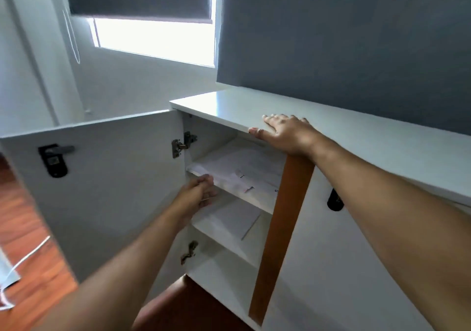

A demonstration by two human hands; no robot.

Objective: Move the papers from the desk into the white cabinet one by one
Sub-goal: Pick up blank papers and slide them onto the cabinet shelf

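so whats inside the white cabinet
Papers lie on the upper shelf and a sheet on the shelf below, where the left hand reaches. The bottom compartment's depth is hidden.

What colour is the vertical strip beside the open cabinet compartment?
Orange-brown, seen in the head view: the strip.

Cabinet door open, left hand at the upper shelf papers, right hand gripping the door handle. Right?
Not quite. The head view shows the right hand resting flat on the cabinet top, not on a door handle. The rest holds: the door is open and the left hand is at the upper shelf papers.
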